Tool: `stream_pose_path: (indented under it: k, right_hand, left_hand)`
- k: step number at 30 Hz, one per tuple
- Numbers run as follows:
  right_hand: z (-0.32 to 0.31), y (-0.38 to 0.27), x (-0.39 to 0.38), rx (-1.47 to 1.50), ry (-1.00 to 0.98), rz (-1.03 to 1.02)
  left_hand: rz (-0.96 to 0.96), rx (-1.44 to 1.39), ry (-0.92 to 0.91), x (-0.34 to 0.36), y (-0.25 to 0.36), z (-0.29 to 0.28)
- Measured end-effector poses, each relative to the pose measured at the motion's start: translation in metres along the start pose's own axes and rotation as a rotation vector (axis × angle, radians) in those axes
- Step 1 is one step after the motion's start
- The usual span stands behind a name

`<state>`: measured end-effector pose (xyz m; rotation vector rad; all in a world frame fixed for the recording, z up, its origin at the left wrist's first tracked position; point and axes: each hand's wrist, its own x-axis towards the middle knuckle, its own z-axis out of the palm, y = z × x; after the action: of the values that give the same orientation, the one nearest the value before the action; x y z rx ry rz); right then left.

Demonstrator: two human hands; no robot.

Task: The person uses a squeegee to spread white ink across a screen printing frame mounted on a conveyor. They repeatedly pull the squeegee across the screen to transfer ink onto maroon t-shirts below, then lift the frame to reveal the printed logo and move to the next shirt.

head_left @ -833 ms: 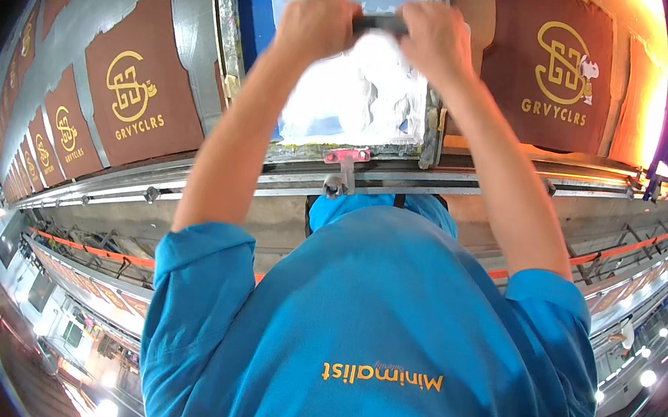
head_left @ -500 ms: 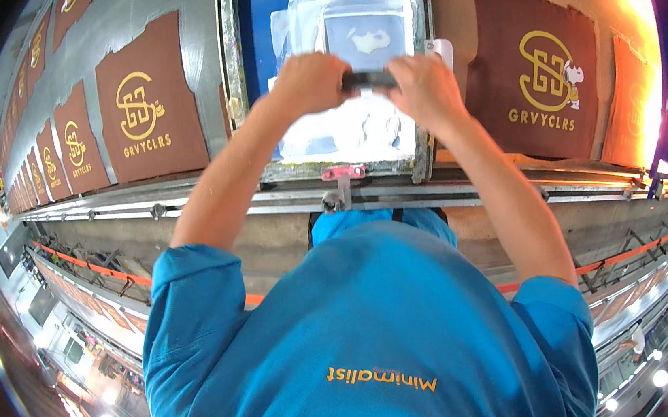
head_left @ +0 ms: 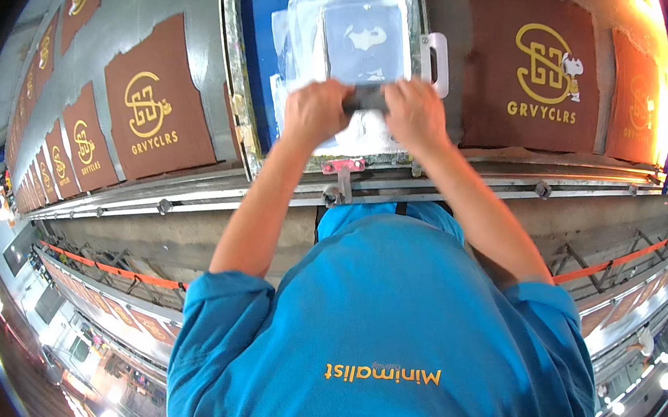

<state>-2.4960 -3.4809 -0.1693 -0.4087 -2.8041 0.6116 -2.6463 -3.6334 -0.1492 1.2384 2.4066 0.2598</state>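
Both hands grip a dark squeegee [head_left: 368,99] over a printing screen. My left hand [head_left: 317,111] is closed round its left end, my right hand [head_left: 414,116] round its right end. Under them lies the blue screen [head_left: 263,18], with white ink [head_left: 370,133] at its near side and smears around the middle. A greyish open window with a small white cartoon shape [head_left: 366,38] shows beyond the squeegee. The squeegee's blade is hidden by my hands and the ink.
Brown fabric panels [head_left: 160,97] with yellow emblems lie along the table to the left. Another brown panel [head_left: 532,66] with a white cartoon dog lies right of the screen. A metal rail [head_left: 474,193] with a pink clamp [head_left: 343,165] runs along the near edge. Bright orange light glows at far right.
Both hands have drawn the squeegee toward me across the screen. More of the window beyond it now shows, and less white ink is visible on the near side.
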Motion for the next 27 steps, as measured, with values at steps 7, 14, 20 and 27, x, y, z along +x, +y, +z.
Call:
stream_pose_path:
  k: [7, 14, 20, 27]
  right_hand:
    - [-0.04, 0.008, -0.008, 0.284, 0.145, 0.163]
    - [0.008, 0.071, 0.047, 0.348, 0.328, 0.755]
    - [-0.003, 0.052, 0.048, 0.495, 0.256, 0.858]
    - [-0.01, 0.048, 0.046, 0.557, 0.362, 0.777]
  left_hand:
    - [0.268, -0.042, 0.152, -0.054, 0.011, 0.002]
    - [0.256, -0.031, -0.224, -0.024, 0.023, -0.024]
    - [0.284, -0.001, -0.107, 0.066, 0.006, -0.078]
    - [0.28, -0.099, 0.196, 0.08, -0.013, -0.072]
